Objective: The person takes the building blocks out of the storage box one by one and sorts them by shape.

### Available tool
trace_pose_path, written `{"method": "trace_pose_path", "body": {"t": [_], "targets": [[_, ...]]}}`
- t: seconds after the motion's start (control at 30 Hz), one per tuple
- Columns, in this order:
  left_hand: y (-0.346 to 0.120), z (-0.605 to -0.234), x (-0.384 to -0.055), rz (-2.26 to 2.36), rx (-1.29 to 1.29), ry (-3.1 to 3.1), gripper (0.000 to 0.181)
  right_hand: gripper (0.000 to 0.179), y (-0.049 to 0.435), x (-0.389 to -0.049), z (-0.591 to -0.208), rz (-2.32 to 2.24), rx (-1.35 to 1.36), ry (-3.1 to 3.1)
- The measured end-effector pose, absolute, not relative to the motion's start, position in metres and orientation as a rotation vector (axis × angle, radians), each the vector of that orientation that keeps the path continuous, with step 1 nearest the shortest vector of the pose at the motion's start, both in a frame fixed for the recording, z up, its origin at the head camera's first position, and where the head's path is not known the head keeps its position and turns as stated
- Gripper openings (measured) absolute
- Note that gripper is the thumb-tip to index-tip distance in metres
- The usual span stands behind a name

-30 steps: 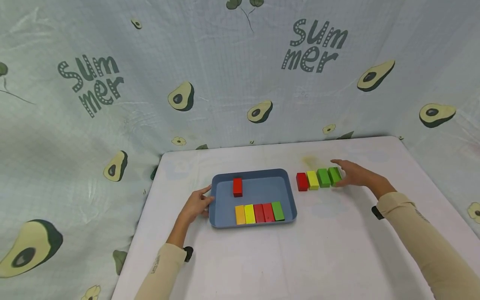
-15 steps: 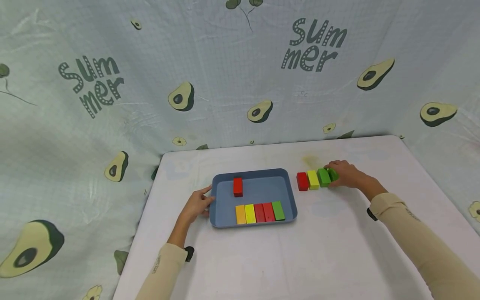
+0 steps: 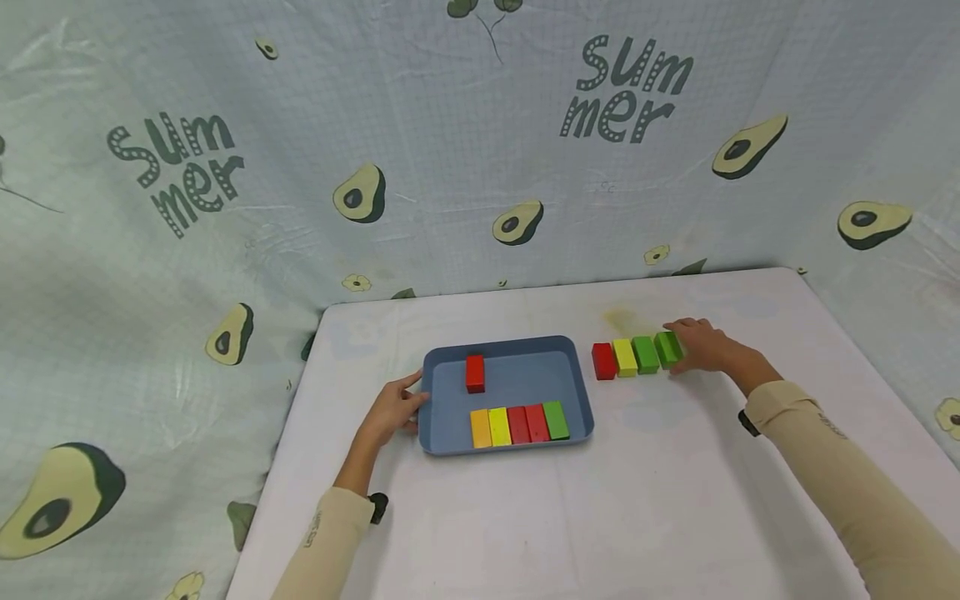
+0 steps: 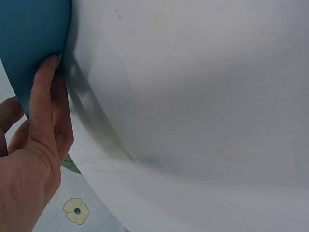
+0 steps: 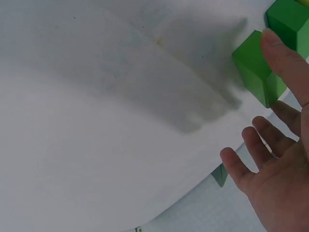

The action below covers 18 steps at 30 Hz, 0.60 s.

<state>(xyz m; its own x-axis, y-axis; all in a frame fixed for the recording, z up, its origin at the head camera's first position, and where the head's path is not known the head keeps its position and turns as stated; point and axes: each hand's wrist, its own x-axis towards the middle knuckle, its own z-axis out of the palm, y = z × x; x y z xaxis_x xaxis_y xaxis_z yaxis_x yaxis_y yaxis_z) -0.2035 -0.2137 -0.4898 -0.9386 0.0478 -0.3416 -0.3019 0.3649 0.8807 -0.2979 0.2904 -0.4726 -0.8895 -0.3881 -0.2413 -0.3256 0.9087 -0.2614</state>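
My left hand (image 3: 393,410) grips the left rim of a blue-grey tray (image 3: 525,379), fingers along its outer wall. In the left wrist view the tray's wall (image 4: 31,43) shows between thumb and fingers. To the right of the tray, my right hand (image 3: 705,344) holds the rightmost green block (image 3: 667,350) of a short row, thumb at one end and index finger at the other. The right wrist view shows the other fingers of my right hand (image 5: 280,183) spread away from the block. Beside it stand another green block (image 3: 645,355), a yellow block (image 3: 625,358) and a red block (image 3: 603,362).
Inside the tray a red block (image 3: 475,374) stands alone near the top left. Along its lower wall lies a row: an orange block (image 3: 481,429), a yellow block (image 3: 499,427), two red blocks (image 3: 527,424) and a green block (image 3: 556,421). A patterned cloth (image 3: 450,150) hangs behind the table.
My right hand closes leftward over the end green block by half a second ago, then shifts back right, leaving a small gap beside that block. My left hand and the tray stay in place.
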Motion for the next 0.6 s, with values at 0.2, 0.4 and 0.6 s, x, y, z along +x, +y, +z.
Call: {"method": "trace_pose_path", "body": {"t": [0.2, 0.4, 0.6], "targets": [[-0.2144, -0.4917, -0.2043, 1.592, -0.221, 2.329, 0.056, 0.071, 0.2927, -0.2975, -0.4756, -0.364, -0.489, 2.766], [-0.2137, -0.4924, -0.2047, 1.569, -0.237, 2.35, 0.056, 0.071, 0.2907, -0.2977, -0.4761, -0.388, -0.474, 2.755], [-0.2137, -0.4916, -0.204, 1.575, -0.233, 2.355, 0.056, 0.085, 0.2886, -0.2975, -0.4739, -0.373, -0.472, 2.758]]}}
